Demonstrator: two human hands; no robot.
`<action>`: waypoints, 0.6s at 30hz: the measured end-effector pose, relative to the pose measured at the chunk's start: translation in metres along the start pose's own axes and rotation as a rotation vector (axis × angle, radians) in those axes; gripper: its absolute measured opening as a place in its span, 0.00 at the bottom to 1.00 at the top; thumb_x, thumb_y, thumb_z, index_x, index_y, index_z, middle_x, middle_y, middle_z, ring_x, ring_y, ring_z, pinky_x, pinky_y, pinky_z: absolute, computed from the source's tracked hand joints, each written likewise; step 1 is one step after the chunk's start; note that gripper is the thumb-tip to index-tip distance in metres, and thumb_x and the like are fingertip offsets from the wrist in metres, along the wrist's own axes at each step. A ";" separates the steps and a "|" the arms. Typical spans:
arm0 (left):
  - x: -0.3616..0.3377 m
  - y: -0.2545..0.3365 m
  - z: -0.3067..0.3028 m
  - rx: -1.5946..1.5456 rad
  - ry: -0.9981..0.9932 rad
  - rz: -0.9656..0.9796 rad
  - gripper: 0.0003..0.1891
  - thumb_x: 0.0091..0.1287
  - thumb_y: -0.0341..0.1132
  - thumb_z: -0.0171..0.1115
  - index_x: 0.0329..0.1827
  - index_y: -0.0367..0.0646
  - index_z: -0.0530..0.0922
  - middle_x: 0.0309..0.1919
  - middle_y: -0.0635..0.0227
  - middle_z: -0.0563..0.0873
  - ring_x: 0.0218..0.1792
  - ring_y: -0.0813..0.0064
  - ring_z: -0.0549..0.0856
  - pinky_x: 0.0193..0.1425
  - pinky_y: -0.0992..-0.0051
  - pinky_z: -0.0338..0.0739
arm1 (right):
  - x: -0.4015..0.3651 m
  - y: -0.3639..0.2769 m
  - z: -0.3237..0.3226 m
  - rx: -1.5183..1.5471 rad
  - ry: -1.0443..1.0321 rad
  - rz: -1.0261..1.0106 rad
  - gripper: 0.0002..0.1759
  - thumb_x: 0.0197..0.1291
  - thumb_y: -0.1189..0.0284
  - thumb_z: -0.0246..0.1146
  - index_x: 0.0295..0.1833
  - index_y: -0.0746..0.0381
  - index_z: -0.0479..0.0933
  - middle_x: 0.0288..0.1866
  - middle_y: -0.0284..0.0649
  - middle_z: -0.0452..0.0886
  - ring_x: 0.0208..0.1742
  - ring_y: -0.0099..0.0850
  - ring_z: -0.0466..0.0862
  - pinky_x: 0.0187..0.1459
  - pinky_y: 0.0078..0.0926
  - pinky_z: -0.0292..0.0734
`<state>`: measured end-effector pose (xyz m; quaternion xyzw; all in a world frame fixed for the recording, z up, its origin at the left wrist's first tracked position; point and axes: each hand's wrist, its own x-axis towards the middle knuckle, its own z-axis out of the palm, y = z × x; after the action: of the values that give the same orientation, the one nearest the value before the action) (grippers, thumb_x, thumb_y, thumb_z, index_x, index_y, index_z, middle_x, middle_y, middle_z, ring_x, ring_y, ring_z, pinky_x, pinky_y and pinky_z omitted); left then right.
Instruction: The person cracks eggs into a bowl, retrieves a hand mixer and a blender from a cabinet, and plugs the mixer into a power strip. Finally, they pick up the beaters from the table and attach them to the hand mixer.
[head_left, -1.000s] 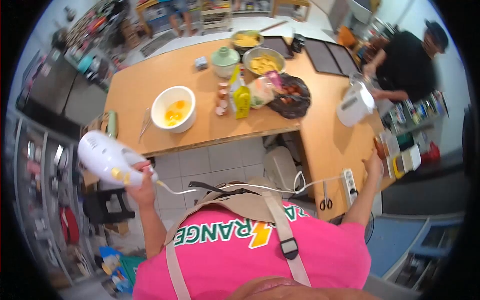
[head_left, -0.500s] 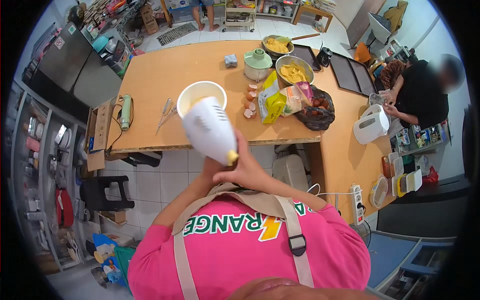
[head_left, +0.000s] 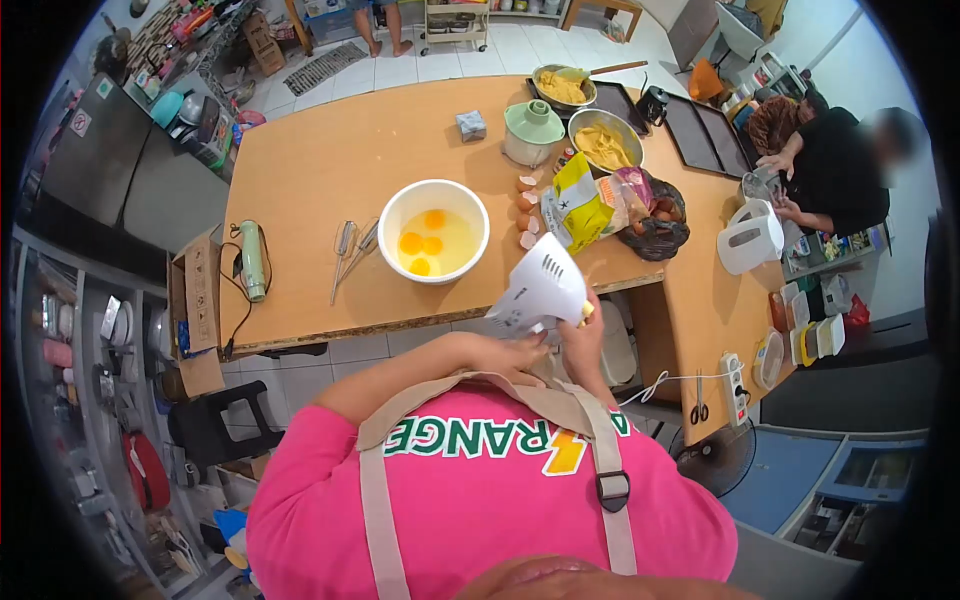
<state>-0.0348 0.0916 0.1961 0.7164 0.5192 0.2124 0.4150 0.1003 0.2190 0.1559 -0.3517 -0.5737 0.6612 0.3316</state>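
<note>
A white hand mixer [head_left: 540, 285] is held near the table's front edge, right of the bowl. My right hand [head_left: 582, 345] is wrapped round its handle end. My left hand [head_left: 512, 358] touches its underside, the fingers partly hidden. To the left stands a white bowl [head_left: 434, 232] with several egg yolks and egg white in it. Two metal beaters [head_left: 355, 255] lie on the table left of the bowl. Cracked eggshells [head_left: 527, 210] sit in a row right of the bowl, beside a yellow and white packet [head_left: 580, 205].
A green hand blender [head_left: 252, 262] lies at the left. Behind are a green-lidded chopper [head_left: 532, 132], a bowl of yellow batter [head_left: 603, 145] and dark trays [head_left: 705, 138]. A white jug [head_left: 750, 238], a power strip [head_left: 735, 388] and scissors [head_left: 699, 408] stand right, near a co-worker [head_left: 850, 170].
The mixer and both my hands have moved right, away from over the bowl. The bowl's contents now show. The view has shifted a little.
</note>
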 end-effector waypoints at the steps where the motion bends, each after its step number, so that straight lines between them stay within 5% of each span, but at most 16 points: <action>1: -0.016 -0.006 -0.002 -0.050 -0.007 0.006 0.38 0.67 0.49 0.58 0.69 0.29 0.56 0.66 0.44 0.66 0.69 0.57 0.66 0.71 0.64 0.61 | 0.005 0.001 -0.002 -0.072 0.043 -0.022 0.38 0.43 0.86 0.60 0.66 0.66 0.63 0.57 0.41 0.75 0.57 0.29 0.75 0.58 0.26 0.69; 3: -0.052 -0.016 -0.013 -0.109 -0.025 0.007 0.34 0.69 0.45 0.57 0.70 0.30 0.57 0.67 0.47 0.66 0.69 0.60 0.66 0.71 0.66 0.61 | 0.023 0.006 -0.006 -0.133 0.036 -0.096 0.38 0.43 0.86 0.59 0.66 0.65 0.64 0.57 0.41 0.75 0.58 0.30 0.75 0.59 0.26 0.69; 5: -0.086 -0.028 -0.039 -0.653 0.050 -0.140 0.24 0.71 0.40 0.54 0.65 0.35 0.66 0.64 0.55 0.72 0.65 0.67 0.71 0.68 0.70 0.65 | 0.039 0.013 -0.009 -0.192 0.024 -0.176 0.38 0.42 0.87 0.59 0.65 0.65 0.65 0.58 0.41 0.75 0.59 0.30 0.74 0.60 0.27 0.68; 7: -0.121 -0.047 -0.042 -0.757 0.467 -0.243 0.15 0.70 0.39 0.58 0.53 0.40 0.77 0.50 0.66 0.81 0.53 0.76 0.78 0.60 0.75 0.71 | 0.054 0.019 -0.008 -0.243 0.031 -0.177 0.37 0.41 0.88 0.57 0.64 0.64 0.67 0.58 0.41 0.75 0.60 0.30 0.73 0.61 0.27 0.67; 11: -0.192 -0.132 -0.034 -0.662 1.203 -0.522 0.10 0.68 0.37 0.60 0.43 0.39 0.78 0.37 0.72 0.84 0.40 0.79 0.80 0.50 0.78 0.74 | 0.068 0.034 -0.002 -0.219 -0.003 -0.187 0.37 0.40 0.88 0.55 0.64 0.64 0.68 0.58 0.41 0.75 0.59 0.30 0.74 0.60 0.27 0.67; 15: -0.238 -0.215 -0.016 -0.384 1.339 -0.848 0.15 0.64 0.39 0.64 0.47 0.38 0.77 0.41 0.65 0.83 0.45 0.73 0.81 0.52 0.73 0.75 | 0.079 0.054 0.000 -0.211 0.012 -0.198 0.36 0.41 0.88 0.56 0.64 0.64 0.68 0.58 0.40 0.75 0.58 0.30 0.74 0.60 0.27 0.68; 17: -0.243 -0.225 -0.015 0.254 1.123 -1.015 0.20 0.58 0.41 0.68 0.50 0.42 0.76 0.48 0.59 0.80 0.53 0.64 0.78 0.55 0.65 0.74 | 0.082 0.060 -0.002 -0.210 -0.003 -0.212 0.36 0.42 0.87 0.56 0.64 0.64 0.68 0.58 0.40 0.75 0.58 0.30 0.74 0.60 0.27 0.68; 18: -0.242 -0.226 -0.017 0.254 1.125 -1.023 0.20 0.58 0.41 0.68 0.50 0.42 0.76 0.48 0.59 0.80 0.53 0.64 0.78 0.55 0.65 0.74 | 0.083 0.061 -0.001 -0.211 -0.006 -0.226 0.36 0.42 0.87 0.57 0.63 0.63 0.68 0.57 0.40 0.75 0.58 0.30 0.74 0.60 0.28 0.68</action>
<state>-0.2651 -0.0980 0.0516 0.2136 0.9389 0.2653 0.0496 0.0547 0.2819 0.0878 -0.3158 -0.6771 0.5568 0.3631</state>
